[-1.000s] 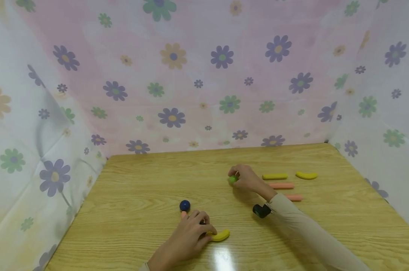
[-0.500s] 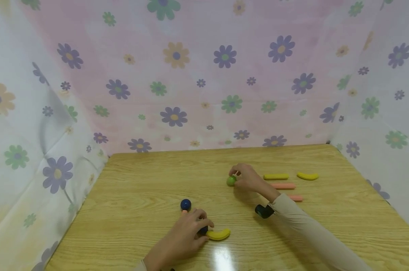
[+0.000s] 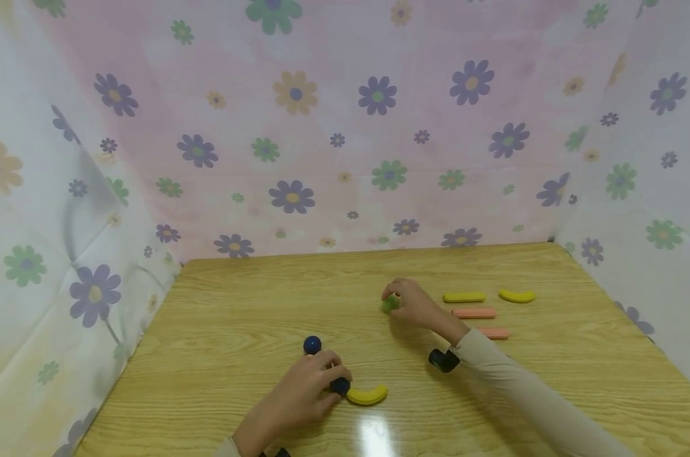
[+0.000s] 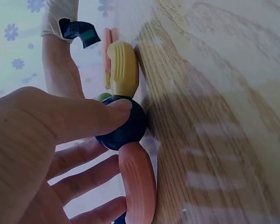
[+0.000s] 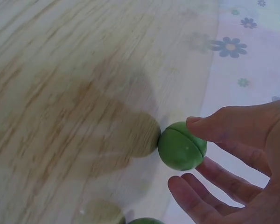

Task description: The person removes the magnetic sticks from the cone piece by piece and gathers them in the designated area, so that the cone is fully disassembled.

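My left hand (image 3: 296,393) pinches a dark blue ball (image 4: 128,128) between thumb and fingers, low over the wooden table. A curved yellow stick (image 3: 367,395) meets that ball on one side. On its other side a curved pink stick (image 4: 137,182) joins it, mostly covered by the hand in the head view. A second dark blue ball (image 3: 312,344) sits just beyond the left fingers. Farther back, my right hand (image 3: 417,306) holds a green ball (image 5: 182,145) by thumb and fingertips at the tabletop. Another green ball (image 5: 145,220) shows at the right wrist view's bottom edge.
Right of the right hand lie a straight yellow stick (image 3: 463,297), a curved yellow stick (image 3: 517,296) and two pink sticks, one (image 3: 475,313) behind the other (image 3: 495,333). Flower-patterned cloth (image 3: 322,158) walls the table's back and sides.
The left fingers have drawn back from the curved yellow stick and closed round the dark blue ball beside it. The right fingers have shifted slightly over the green ball, which stays nearly in place.
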Demonstrator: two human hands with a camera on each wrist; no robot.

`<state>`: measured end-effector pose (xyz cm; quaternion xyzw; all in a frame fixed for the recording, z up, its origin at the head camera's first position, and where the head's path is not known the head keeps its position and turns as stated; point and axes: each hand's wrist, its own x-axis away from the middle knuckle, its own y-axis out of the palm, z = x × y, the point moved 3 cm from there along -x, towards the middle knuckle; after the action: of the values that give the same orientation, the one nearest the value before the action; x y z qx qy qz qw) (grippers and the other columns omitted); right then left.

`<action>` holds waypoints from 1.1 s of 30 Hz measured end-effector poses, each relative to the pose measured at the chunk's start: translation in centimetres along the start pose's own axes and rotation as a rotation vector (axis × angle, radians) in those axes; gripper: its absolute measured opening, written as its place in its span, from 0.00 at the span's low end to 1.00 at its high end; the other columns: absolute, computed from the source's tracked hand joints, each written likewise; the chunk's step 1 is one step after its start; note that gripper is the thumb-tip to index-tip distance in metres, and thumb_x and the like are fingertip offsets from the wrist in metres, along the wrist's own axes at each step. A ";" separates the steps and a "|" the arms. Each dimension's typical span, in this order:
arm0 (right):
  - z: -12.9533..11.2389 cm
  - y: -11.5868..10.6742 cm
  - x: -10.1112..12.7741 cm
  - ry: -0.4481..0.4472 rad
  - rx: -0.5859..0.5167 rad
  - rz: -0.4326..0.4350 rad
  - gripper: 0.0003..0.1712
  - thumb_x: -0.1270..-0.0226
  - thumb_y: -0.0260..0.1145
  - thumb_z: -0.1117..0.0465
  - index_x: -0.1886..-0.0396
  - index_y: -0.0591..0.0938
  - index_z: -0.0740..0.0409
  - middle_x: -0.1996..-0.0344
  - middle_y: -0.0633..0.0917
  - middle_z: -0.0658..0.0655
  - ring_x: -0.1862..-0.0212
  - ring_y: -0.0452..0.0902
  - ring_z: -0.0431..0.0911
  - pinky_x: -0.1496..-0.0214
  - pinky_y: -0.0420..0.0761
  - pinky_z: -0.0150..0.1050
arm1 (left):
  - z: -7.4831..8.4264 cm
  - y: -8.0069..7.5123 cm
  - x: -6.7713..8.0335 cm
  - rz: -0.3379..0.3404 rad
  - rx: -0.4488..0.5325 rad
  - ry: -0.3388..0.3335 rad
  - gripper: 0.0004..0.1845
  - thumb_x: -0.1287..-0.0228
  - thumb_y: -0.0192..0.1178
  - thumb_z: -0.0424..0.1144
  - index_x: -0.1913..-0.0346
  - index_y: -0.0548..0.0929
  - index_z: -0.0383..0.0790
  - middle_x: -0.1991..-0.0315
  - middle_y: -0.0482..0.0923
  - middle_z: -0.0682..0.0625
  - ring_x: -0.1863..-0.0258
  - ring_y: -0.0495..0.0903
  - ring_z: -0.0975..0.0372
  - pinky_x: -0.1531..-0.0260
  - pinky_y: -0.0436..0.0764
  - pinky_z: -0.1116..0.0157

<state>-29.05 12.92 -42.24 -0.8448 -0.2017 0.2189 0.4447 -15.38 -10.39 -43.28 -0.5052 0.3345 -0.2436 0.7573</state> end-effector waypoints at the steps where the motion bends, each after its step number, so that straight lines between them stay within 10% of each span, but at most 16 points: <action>1: 0.0 -0.1 0.1 -0.001 -0.001 0.008 0.13 0.49 0.68 0.74 0.62 0.83 0.62 0.60 0.79 0.59 0.56 0.75 0.56 0.57 0.77 0.49 | 0.0 0.0 0.0 -0.001 -0.002 -0.003 0.14 0.45 0.70 0.41 0.55 0.82 0.53 0.55 0.72 0.56 0.61 0.72 0.65 0.61 0.75 0.65; 7: -1.0 -1.0 1.1 -0.049 -0.039 0.023 0.13 0.48 0.68 0.74 0.61 0.83 0.62 0.59 0.79 0.60 0.55 0.74 0.59 0.57 0.77 0.50 | 0.1 0.0 -0.1 -0.011 0.004 -0.018 0.13 0.43 0.68 0.43 0.55 0.82 0.54 0.55 0.72 0.56 0.64 0.73 0.66 0.64 0.75 0.67; 23: -6.5 1.5 6.2 -0.232 -0.185 -0.304 0.16 0.45 0.71 0.68 0.56 0.81 0.54 0.56 0.78 0.47 0.54 0.74 0.49 0.60 0.78 0.39 | 0.1 0.3 -0.2 -0.012 0.078 -0.040 0.14 0.42 0.68 0.43 0.53 0.82 0.51 0.56 0.72 0.55 0.72 0.70 0.71 0.71 0.72 0.72; 33: -7.3 3.7 7.6 -0.260 -0.190 -0.254 0.17 0.51 0.69 0.73 0.62 0.82 0.53 0.61 0.78 0.46 0.59 0.74 0.39 0.57 0.75 0.33 | 0.3 0.7 -0.4 -0.009 0.160 -0.078 0.13 0.42 0.67 0.43 0.53 0.82 0.50 0.57 0.71 0.57 0.73 0.70 0.73 0.71 0.72 0.78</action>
<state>-18.29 10.22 -43.09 -0.8153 -0.3821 0.2483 0.3571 -15.43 -9.68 -43.72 -0.4535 0.2820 -0.2534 0.8066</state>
